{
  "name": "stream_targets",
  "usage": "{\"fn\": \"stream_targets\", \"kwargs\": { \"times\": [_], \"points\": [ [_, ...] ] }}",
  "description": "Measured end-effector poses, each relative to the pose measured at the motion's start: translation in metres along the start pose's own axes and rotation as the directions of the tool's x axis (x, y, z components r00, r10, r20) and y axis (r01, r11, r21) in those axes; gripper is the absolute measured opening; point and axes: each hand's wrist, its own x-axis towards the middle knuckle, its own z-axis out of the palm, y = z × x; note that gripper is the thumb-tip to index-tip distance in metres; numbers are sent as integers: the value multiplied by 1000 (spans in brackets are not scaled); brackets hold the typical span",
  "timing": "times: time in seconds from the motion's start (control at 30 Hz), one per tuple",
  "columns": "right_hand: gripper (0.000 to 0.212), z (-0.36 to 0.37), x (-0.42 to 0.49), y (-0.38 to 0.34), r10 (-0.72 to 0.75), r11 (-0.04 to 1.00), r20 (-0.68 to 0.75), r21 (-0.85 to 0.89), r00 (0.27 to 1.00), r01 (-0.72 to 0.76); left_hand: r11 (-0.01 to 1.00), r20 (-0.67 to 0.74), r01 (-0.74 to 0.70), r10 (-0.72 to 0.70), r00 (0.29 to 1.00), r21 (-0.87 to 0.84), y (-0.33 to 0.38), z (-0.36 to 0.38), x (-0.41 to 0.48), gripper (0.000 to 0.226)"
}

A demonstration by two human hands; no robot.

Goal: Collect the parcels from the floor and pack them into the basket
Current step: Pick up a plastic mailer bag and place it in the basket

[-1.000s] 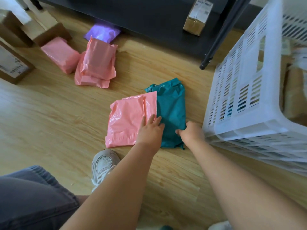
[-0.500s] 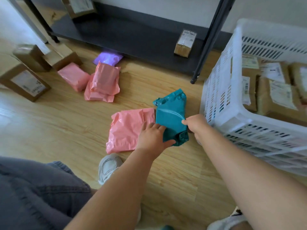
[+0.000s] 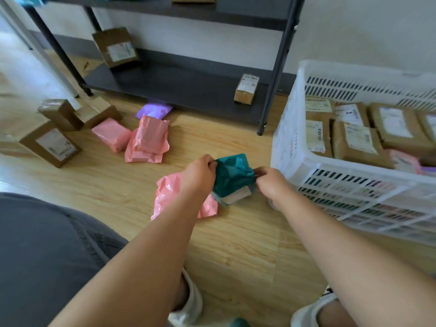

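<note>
A teal parcel (image 3: 232, 175) hangs above the wooden floor, its white label facing down toward me. My left hand (image 3: 199, 172) pinches its left top edge and my right hand (image 3: 271, 181) pinches its right edge. Under my left forearm a pink parcel (image 3: 166, 197) lies flat on the floor. The white slatted basket (image 3: 306, 175) stands just right of my hands and holds several brown labelled boxes. More pink parcels (image 3: 148, 138) lie on the floor farther back, with a purple parcel (image 3: 153, 110) behind them.
Brown cardboard boxes (image 3: 50, 143) sit on the floor at the left. A dark metal shelf rack (image 3: 188, 83) stands behind, with a small box (image 3: 246, 88) and a larger box (image 3: 115, 47) on its bottom shelf. My knee and shoes fill the bottom edge.
Both hands have lifted the teal parcel off the floor and turned it so its label shows. The view has tilted up, showing more of the rack and the basket's inside.
</note>
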Motion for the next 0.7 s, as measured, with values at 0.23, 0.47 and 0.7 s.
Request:
{"fn": "stream_targets", "kwargs": {
  "times": [0.23, 0.47, 0.7],
  "points": [
    [24, -15, -18, 15, -212, 939, 32, -271, 977, 213, 962, 104, 165, -145, 984, -216, 0, 0, 5, 23],
    [26, -15, -11, 43, -152, 912, 29, -382, 988, 152, 932, -4, 265, -274, 962, -246, -11, 21, -11, 38],
    [16, -4, 9, 62, -35, 824, -6, -566, 999, 26, 985, 183, 41, -72, 980, 168, -31, 61, -29, 35]
  ]
}}
